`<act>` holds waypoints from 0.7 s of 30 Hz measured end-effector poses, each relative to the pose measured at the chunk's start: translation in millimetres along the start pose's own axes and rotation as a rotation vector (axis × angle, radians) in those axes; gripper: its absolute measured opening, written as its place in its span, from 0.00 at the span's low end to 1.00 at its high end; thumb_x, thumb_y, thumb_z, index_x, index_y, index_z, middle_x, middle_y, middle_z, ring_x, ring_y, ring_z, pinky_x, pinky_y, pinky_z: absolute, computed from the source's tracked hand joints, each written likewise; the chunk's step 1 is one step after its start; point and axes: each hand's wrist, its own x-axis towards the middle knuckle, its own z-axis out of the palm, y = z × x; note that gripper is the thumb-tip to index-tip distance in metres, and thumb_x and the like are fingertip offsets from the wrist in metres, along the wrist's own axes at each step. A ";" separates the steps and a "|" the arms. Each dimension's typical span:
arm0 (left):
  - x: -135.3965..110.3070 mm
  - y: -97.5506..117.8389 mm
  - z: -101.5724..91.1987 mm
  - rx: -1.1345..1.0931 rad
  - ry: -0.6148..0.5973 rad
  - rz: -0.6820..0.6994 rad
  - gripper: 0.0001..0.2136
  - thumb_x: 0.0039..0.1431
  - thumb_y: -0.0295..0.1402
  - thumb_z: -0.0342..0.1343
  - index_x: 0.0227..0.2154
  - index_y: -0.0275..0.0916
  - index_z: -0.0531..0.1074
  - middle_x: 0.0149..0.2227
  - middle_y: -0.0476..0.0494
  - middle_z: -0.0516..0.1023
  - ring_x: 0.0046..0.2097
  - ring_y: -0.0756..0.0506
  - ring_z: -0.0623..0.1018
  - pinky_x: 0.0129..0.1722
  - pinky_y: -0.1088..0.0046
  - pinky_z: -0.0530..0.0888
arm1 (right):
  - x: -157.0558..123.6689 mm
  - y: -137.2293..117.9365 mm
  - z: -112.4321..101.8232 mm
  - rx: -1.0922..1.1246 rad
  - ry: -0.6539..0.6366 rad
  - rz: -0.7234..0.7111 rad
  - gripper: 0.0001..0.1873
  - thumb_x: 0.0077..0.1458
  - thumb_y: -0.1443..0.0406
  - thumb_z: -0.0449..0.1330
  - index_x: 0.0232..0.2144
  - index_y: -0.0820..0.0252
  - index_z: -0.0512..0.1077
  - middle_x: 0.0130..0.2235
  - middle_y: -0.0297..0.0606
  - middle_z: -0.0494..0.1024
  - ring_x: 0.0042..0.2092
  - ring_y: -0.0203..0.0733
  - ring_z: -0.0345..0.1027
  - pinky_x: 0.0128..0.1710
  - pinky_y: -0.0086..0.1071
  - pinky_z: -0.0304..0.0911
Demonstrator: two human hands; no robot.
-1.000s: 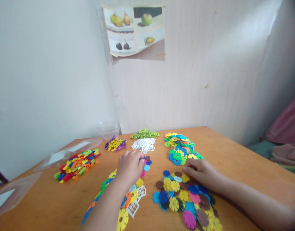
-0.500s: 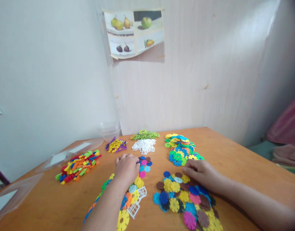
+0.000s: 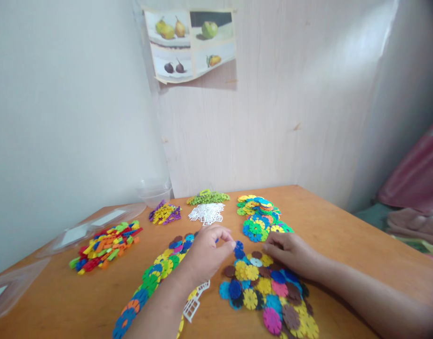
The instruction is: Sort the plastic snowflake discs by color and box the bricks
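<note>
My left hand (image 3: 211,249) is over the gap between two disc groups, thumb and forefinger curled together at the edge of a dark blue notched disc (image 3: 238,246). The disc is at the top of a loose pile of notched plastic discs (image 3: 264,285) in yellow, brown, blue and pink. At that pile's far right edge rests my right hand (image 3: 289,252), fingers bent inward; whatever they hold is hidden. Under my left forearm runs a band of overlapping discs (image 3: 151,282), partly covered. White lattice pieces (image 3: 191,309) lie beside the forearm.
Farther back are a heap of green and yellow discs (image 3: 260,219), white lattice pieces (image 3: 206,213), green pieces (image 3: 209,197), purple and yellow pieces (image 3: 165,213), and a clear bowl (image 3: 155,193). Mixed coloured blocks (image 3: 107,247) and plastic bags (image 3: 75,234) lie left.
My left hand has moved right from the left disc band to the right pile, and a blue disc now shows at its fingertips. My right hand stays nearly still. The view has shifted slightly.
</note>
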 end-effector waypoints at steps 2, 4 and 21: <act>-5.2 10.0 9.5 -0.094 -0.091 -0.013 0.05 0.54 0.35 0.58 0.26 0.42 0.74 0.45 0.47 0.80 0.50 0.44 0.75 0.53 0.68 0.68 | 0.0 0.6 0.4 0.007 0.004 -0.002 0.18 0.63 0.54 0.52 0.29 0.60 0.71 0.26 0.33 0.72 0.30 0.36 0.63 0.28 0.29 0.54; -9.5 14.7 17.6 -0.133 -0.174 -0.019 0.04 0.54 0.34 0.58 0.27 0.41 0.75 0.45 0.46 0.79 0.49 0.44 0.76 0.52 0.69 0.69 | 0.2 1.4 0.9 0.013 0.009 0.000 0.18 0.63 0.54 0.52 0.29 0.60 0.71 0.27 0.33 0.72 0.30 0.36 0.64 0.28 0.29 0.54; 3.4 -61.1 -14.3 0.682 0.099 -0.200 0.11 0.59 0.37 0.53 0.42 0.50 0.78 0.46 0.45 0.79 0.52 0.39 0.70 0.49 0.60 0.62 | 0.8 3.0 1.3 0.011 -0.004 -0.006 0.19 0.63 0.53 0.52 0.28 0.60 0.71 0.25 0.32 0.71 0.29 0.36 0.62 0.27 0.29 0.53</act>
